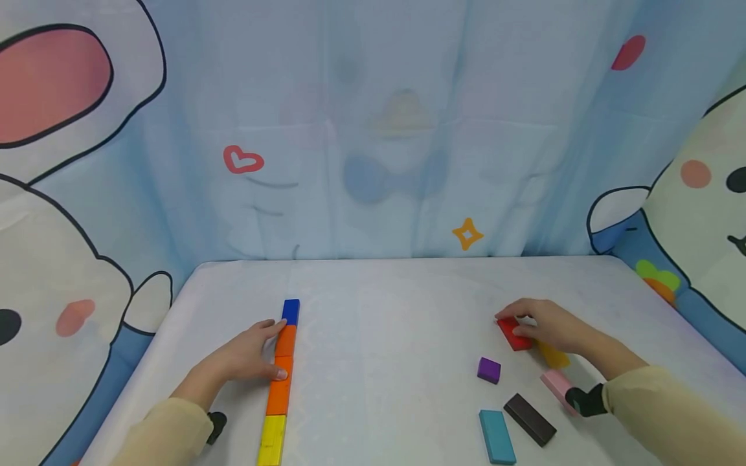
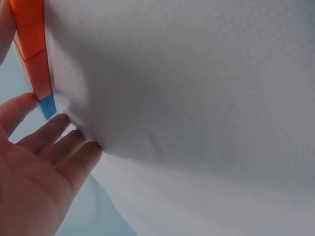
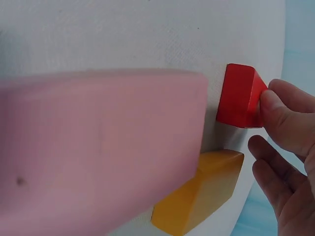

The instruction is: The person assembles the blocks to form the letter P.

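On the left a straight row of blocks runs away from me: a yellow block (image 1: pixel 272 440), two orange blocks (image 1: pixel 281 396) and a blue block (image 1: pixel 291 311) at the far end. My left hand (image 1: pixel 243 355) lies along its left side, thumb on the nearer orange block and index fingertip near the orange-blue joint; the other fingers are loosely extended. On the right, my right hand (image 1: pixel 553 325) pinches a red block (image 3: pixel 237 96) between thumb and index finger, close over the white table. A dark yellow block (image 3: pixel 202 191) lies just beside that hand, partly hidden by it in the head view.
A purple block (image 1: pixel 489 370), a black block (image 1: pixel 530 419), a teal block (image 1: pixel 498 437) and a pink block (image 1: pixel 556 385) lie on the right of the white table (image 1: pixel 384 362). The pink one sits under the right wrist. A printed blue curtain (image 1: pixel 373 213) hangs behind.
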The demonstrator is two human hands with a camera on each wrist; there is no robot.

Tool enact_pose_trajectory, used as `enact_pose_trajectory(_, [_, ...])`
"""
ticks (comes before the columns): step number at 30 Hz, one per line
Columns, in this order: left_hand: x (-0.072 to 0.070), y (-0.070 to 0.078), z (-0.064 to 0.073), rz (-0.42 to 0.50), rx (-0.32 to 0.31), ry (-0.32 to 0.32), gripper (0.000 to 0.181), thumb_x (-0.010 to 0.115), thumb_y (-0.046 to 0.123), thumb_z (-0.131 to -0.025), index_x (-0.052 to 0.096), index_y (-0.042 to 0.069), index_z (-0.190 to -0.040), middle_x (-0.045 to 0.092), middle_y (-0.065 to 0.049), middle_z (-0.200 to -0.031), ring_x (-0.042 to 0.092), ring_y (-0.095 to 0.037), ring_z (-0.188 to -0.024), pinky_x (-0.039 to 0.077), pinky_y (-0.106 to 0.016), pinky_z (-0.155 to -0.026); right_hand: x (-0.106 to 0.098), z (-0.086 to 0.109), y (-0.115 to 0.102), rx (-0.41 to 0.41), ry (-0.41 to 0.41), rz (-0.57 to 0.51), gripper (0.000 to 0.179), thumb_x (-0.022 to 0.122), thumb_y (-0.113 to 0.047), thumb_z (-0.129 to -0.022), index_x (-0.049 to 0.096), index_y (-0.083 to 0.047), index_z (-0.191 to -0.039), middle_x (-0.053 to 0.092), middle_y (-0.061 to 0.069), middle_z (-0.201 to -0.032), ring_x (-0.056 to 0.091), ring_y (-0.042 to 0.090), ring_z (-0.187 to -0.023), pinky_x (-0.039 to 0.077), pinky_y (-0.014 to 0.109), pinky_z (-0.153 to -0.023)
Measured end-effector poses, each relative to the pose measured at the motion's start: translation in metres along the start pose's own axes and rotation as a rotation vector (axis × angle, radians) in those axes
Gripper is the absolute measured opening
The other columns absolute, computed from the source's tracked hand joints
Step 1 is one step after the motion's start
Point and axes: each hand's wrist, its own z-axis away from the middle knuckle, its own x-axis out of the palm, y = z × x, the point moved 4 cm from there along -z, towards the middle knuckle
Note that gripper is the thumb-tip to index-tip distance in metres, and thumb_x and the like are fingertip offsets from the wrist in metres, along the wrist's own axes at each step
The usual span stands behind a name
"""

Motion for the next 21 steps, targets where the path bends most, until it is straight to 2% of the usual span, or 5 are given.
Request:
enact_pose_trajectory(11, [-0.0025,0.0015,0.0003,0.005,-0.001,-0.008,0.093,0.087,0.028,-0.081,0.038,0.009,-0.158,0.033,-0.026,-0.162,0.035,-0.05,-0.146,0.038,-0.067,-0.114,-0.0038,-0.0004,0.0025,0.038,0.022,0.037,0.034,0.065,0.008,-0.092,0.07,0.001,-0.125,0.069,0.023,-0.119,0.063,0.046,-0.112,0.059,0.055,-0.093])
enact_pose_trajectory(17, [-0.0024,0.0015,0.0008,0.01,0.002,-0.011,0.093,0.087,0.028,-0.081,0.038,0.009,-0.158,0.033,-0.026,-0.162,0.035,-0.05,-0.146,0.039,-0.067,-0.114,-0.0051,-0.0026,0.0025,0.072,-0.012,0.053,0.032,0.071,0.002,-0.091,0.07,0.004,-0.123,0.071,0.022,-0.113,0.065,0.037,-0.101,0.061,0.05,-0.089])
enact_pose_trajectory(21, [-0.0023,0.0012,0.0006,0.012,-0.002,-0.014,0.094,0.087,0.028,-0.081,0.038,0.01,-0.158,0.033,-0.025,-0.162,0.035,-0.05,-0.146,0.039,-0.067,-0.113,-0.005,-0.0054,0.0013,0.093,-0.032,0.034,0.031,0.073,-0.002,-0.091,0.071,0.005,-0.121,0.072,0.022,-0.112,0.065,0.038,-0.102,0.061,0.05,-0.09])
